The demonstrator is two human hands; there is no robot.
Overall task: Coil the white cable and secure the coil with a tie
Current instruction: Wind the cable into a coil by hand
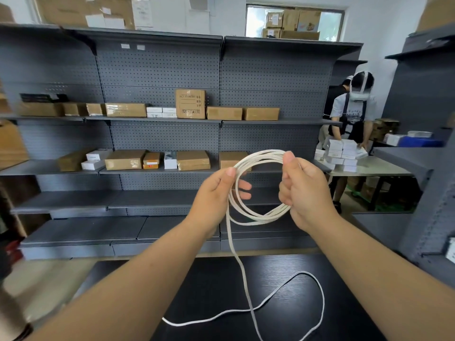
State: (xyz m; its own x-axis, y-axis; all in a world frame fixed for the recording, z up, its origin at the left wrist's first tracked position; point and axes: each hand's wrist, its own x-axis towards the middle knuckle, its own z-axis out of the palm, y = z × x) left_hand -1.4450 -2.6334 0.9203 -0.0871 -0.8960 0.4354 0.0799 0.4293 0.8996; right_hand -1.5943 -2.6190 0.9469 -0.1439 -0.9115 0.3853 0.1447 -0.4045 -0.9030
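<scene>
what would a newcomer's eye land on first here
The white cable grabs the eye, coiled and held up mid-frame by the left hand and right hand. Its loose tail trails down onto the black table below. Behind stand grey shelves with cardboard boxes, and another person works at the far right.

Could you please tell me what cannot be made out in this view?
Head view only:
- White cable: its slack runs off the bottom edge.
- Right hand: its own back hides the fingers gripping the cable.
- Tie: none in sight.
- Box labels: too small to read.
</scene>
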